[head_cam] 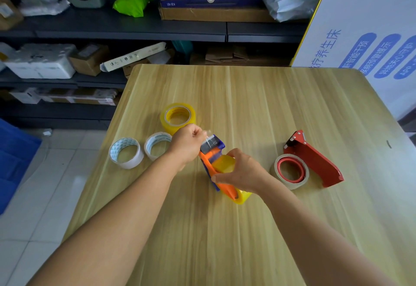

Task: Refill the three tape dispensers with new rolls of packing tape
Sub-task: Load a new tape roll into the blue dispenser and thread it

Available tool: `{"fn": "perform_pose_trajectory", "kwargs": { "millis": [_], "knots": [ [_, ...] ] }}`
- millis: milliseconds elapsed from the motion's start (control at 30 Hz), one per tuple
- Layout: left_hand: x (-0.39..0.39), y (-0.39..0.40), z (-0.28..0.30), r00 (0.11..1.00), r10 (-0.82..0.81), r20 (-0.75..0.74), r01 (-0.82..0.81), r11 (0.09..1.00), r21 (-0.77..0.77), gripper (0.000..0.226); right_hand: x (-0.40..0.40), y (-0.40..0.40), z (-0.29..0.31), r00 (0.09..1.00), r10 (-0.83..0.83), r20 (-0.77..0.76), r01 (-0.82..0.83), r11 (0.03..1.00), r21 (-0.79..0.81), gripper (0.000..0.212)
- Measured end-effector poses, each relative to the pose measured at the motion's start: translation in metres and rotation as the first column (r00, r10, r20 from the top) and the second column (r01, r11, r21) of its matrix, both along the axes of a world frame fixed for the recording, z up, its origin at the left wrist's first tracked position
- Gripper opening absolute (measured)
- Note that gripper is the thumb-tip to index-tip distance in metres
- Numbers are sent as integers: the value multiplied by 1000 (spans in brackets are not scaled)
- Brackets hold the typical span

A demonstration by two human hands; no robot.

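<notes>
An orange and blue tape dispenser with a yellow tape roll in it sits at the middle of the wooden table. My right hand grips its body and roll. My left hand pinches the clear tape end at the dispenser's front roller. A red dispenser lies to the right with a roll on a red core beside it. A yellow roll and two white-cored rolls lie to the left.
Dark shelves behind the table hold cardboard boxes, a green bag and foam packaging. A white printed board leans at the right. A blue bin stands on the tiled floor to the left.
</notes>
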State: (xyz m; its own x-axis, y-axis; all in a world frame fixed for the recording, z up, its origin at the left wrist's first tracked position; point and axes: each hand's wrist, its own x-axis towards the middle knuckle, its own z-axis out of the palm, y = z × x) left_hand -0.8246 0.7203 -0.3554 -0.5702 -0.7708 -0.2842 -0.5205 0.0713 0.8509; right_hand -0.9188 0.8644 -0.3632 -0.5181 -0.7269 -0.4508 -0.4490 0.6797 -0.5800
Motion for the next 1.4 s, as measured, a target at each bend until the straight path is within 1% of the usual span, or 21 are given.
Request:
{"fn": "perform_pose_trajectory", "kwargs": {
  "millis": [100,200,300,367,433,500,600,700,800,900,1000,1033,1100,1200,1267,1333,1367,1400],
  "knots": [
    [0,0,4,999,37,27,-38,998,51,19,-3,-1,0,1000,8,14,-8,1000,9,78],
    [1,1,8,995,95,22,-97,991,93,18,-4,-1,0,999,31,20,-32,999,21,78],
    [2,1,10,997,77,29,-78,996,41,18,0,-3,2,999,37,15,-38,999,33,79],
    [1,5,11,998,48,39,-47,999,-14,18,6,-5,3,997,54,-52,-51,997,55,77],
    [0,8,11,999,41,31,-40,998,-51,18,12,-7,3,984,80,-161,-67,994,84,72],
    [0,10,11,999,51,17,-50,996,-76,18,17,-8,3,971,54,-231,-37,996,76,69],
    [2,13,12,998,54,21,-51,992,-118,18,22,-10,3,959,-12,-282,22,999,32,73],
    [2,18,13,998,50,24,-46,986,-158,18,25,-14,4,937,-3,-350,6,1000,9,77],
    [3,22,14,999,46,28,-40,981,-188,18,27,-17,4,908,35,-417,-29,999,20,70],
    [5,23,18,999,32,17,-28,980,-197,18,23,-16,6,897,47,-440,-37,999,32,64],
    [2,11,35,996,76,-48,-84,976,-200,17,12,-10,12,876,67,-477,-57,998,36,53],
    [0,5,43,993,92,-71,-104,976,-193,18,9,-7,15,875,82,-476,-69,997,45,49],
    [-5,-3,59,993,70,-94,-87,978,-191,19,5,-4,21,892,80,-446,-69,997,42,43],
    [-9,-5,72,991,41,-131,-61,987,-147,16,2,-2,29,926,36,-377,-39,999,1,36],
    [-8,-2,74,987,47,-153,-53,998,-39,16,-2,0,32,935,36,-352,-38,999,1,44],
    [-7,3,75,982,63,-179,-41,991,127,15,-4,5,34,948,24,-318,-24,1000,3,55],
    [-8,5,76,979,70,-192,-36,984,176,15,-4,6,35,958,12,-287,-14,1000,-4,60],
    [-9,6,77,978,67,-199,-29,982,188,15,-3,6,35,967,0,-254,-5,1000,-19,64]
  ]
}}
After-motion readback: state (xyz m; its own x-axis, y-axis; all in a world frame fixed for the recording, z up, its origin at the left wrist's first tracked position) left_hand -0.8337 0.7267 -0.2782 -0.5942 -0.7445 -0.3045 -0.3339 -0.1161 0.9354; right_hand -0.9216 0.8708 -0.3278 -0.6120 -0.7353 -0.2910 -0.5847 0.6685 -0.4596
